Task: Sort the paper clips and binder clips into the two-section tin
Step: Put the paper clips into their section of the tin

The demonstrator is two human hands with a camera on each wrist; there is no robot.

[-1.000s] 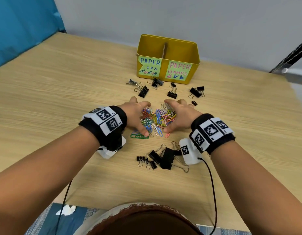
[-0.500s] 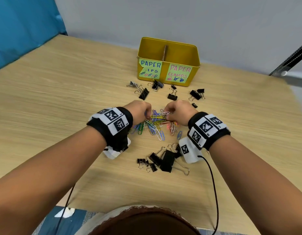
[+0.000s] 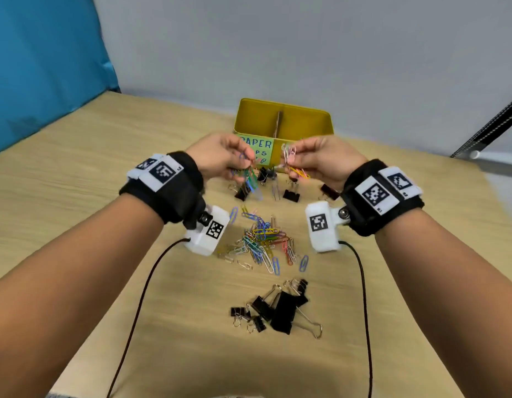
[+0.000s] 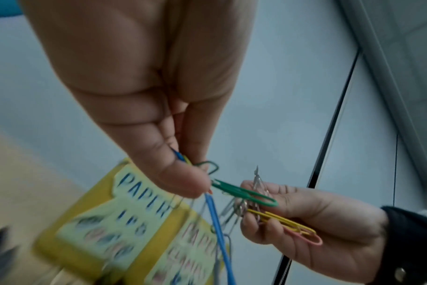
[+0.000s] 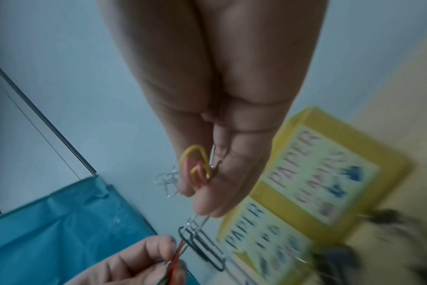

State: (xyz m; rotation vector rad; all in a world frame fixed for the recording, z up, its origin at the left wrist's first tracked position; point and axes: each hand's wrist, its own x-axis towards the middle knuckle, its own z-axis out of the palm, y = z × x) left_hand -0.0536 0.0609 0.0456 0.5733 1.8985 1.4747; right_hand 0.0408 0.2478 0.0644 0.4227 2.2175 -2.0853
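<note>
Both hands are raised above the table in front of the yellow two-section tin point(image 3: 303, 119). My left hand point(image 3: 220, 158) pinches a bunch of paper clips point(image 3: 247, 175), green and blue ones hanging down point(image 4: 244, 193). My right hand point(image 3: 318, 159) pinches another bunch point(image 3: 295, 165) with yellow, pink and silver clips point(image 5: 195, 167). A loose pile of coloured paper clips point(image 3: 263, 242) lies on the table below the wrists. Black binder clips point(image 3: 277, 310) sit nearer me, and more binder clips point(image 3: 290, 195) lie just before the tin.
The tin point(image 5: 329, 173) carries paper labels, "PAPER" readable on both. A blue cloth point(image 3: 42, 61) hangs at the left; a grey wall stands behind. A black cable and metal bar point(image 3: 490, 127) run at the far right. Wrist-camera cords point(image 3: 363, 311) trail over the wooden table point(image 3: 76, 182).
Both hands closed on clips from the pile, then rose and moved forward toward the tin, each carrying a bunch. The pile left on the table is smaller and more spread.
</note>
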